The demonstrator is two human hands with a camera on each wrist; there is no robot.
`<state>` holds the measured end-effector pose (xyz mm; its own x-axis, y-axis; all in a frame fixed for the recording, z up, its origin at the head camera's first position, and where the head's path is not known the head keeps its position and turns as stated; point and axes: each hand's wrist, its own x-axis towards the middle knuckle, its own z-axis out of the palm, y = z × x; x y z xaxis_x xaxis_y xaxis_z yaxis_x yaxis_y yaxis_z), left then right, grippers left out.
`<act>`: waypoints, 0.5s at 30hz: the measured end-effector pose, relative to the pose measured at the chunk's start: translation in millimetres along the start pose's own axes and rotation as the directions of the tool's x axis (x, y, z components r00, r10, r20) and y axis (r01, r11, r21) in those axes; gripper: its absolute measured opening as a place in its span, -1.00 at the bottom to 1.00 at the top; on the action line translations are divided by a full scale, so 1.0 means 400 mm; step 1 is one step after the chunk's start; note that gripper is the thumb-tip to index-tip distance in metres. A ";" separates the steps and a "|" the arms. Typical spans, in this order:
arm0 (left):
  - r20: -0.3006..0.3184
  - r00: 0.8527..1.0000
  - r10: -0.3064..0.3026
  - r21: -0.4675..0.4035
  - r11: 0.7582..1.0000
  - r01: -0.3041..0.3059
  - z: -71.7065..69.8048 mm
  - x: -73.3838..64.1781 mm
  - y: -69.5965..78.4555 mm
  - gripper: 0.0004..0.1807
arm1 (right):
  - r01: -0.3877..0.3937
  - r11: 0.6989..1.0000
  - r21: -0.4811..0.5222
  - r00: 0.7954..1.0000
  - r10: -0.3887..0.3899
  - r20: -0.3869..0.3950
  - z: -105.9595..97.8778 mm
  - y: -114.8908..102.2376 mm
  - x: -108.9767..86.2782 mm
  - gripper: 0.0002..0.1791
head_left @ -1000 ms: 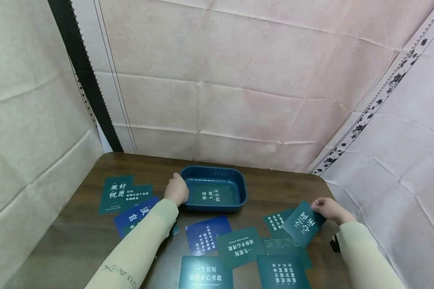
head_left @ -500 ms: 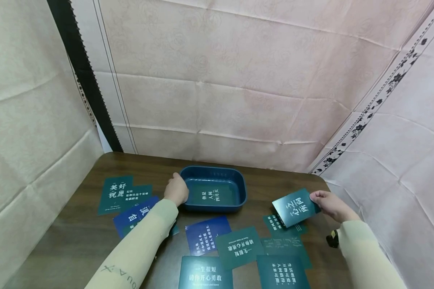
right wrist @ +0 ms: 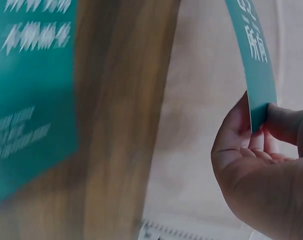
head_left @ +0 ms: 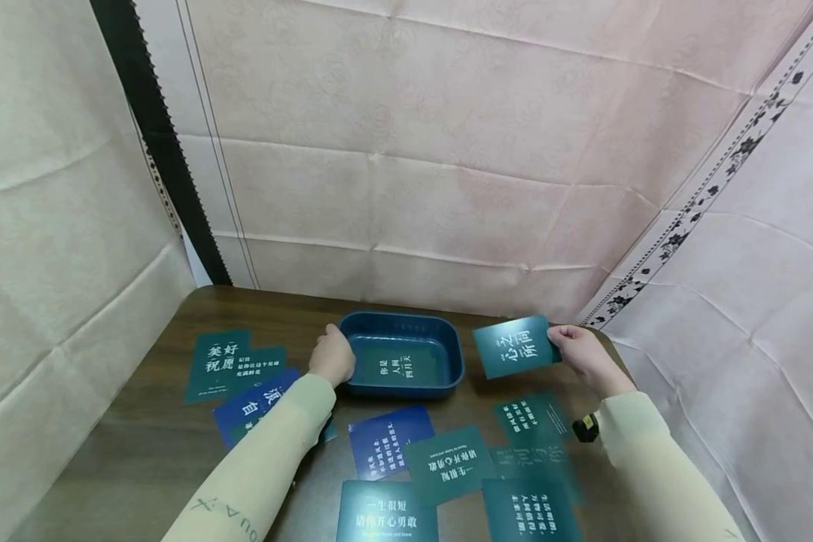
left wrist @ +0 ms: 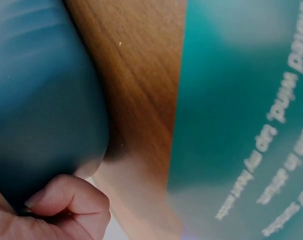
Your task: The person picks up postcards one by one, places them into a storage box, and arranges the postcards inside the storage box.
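Note:
A teal card (head_left: 516, 347) with white lettering is pinched between the thumb and fingers of my right hand (head_left: 585, 355), raised to the right of a dark blue plastic basin (head_left: 458, 373). In the right wrist view the held card (right wrist: 256, 80) stands almost edge-on above the hand (right wrist: 261, 165). My left hand (head_left: 333, 356) grips the basin's left end. In the left wrist view the curled thumb and finger of that hand (left wrist: 66, 210) lie at the basin's edge. Inside the basin lies another green card (head_left: 396, 366).
Several green and blue cards lie at the front of the wooden table (head_left: 135, 429), including a blue one (head_left: 386, 440) and a green one (head_left: 450, 464). More overlap at the left, such as a green card (head_left: 210, 369), partly under the left sleeve. Pale cloth (head_left: 406, 165) hangs behind.
My right hand has moved left and away from me with its card, lifting it off the cards at the right toward the basin. The left hand and basin stay put.

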<state>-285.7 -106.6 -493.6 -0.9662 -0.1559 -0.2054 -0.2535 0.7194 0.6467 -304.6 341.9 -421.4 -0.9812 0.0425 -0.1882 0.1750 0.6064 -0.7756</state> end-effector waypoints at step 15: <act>0.003 1.000 0.003 0.013 1.000 -0.003 -0.006 -0.006 0.003 -0.31 | 0.114 0.991 0.072 0.993 -0.113 -0.024 0.185 -0.134 0.014 -0.62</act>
<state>-283.7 -107.0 -490.7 -0.9669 -0.1514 -0.2056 -0.2497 0.7284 0.6380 -313.4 250.9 -425.3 -0.9964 -0.0069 -0.0849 0.0672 0.5488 -0.8332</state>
